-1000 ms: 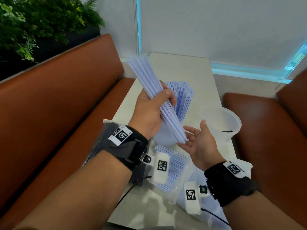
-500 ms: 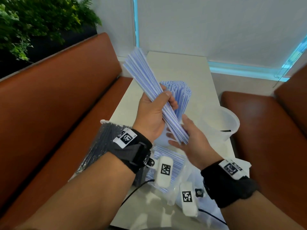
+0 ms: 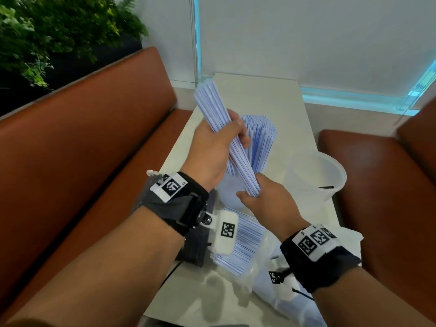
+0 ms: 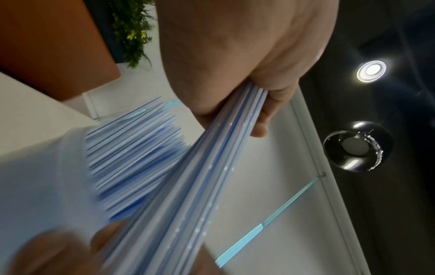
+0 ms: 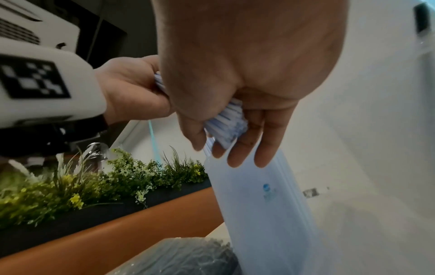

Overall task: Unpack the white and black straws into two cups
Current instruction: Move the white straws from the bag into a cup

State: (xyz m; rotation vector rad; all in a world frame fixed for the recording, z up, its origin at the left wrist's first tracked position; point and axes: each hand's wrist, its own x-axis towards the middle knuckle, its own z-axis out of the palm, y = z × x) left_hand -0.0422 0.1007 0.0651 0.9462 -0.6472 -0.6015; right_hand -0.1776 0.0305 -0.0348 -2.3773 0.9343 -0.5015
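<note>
Above the pale table (image 3: 278, 107), between the two hands, a bundle of white straws (image 3: 226, 135) with thin blue stripes slanted from upper left down to lower right. They were long, slender and packed tightly together, their far ends fanned slightly. The left hand (image 3: 212, 149) was wrapped round the middle of the bundle, fingers and thumb curled over it. The right hand (image 3: 266, 199) cupped the bundle's lower end, thumb and fingers closed about the tips; the right wrist view showed those tips pressed against the palm with the fingers only loosely bent.

Just behind the held bundle, a first translucent cup (image 3: 230, 194) already held a standing cluster of the same striped straws (image 3: 259, 138), spreading at the top. To its right stood a second translucent cup (image 3: 316, 175), near the table's edge. Nearer the person, under the wrists, more striped straws lay in a clear plastic bag (image 3: 257, 263), and a package of black straws (image 3: 195, 246) lay at the table's left side, mostly hidden by the left wristband. Brown benches (image 3: 89, 142) flanked the table.
</note>
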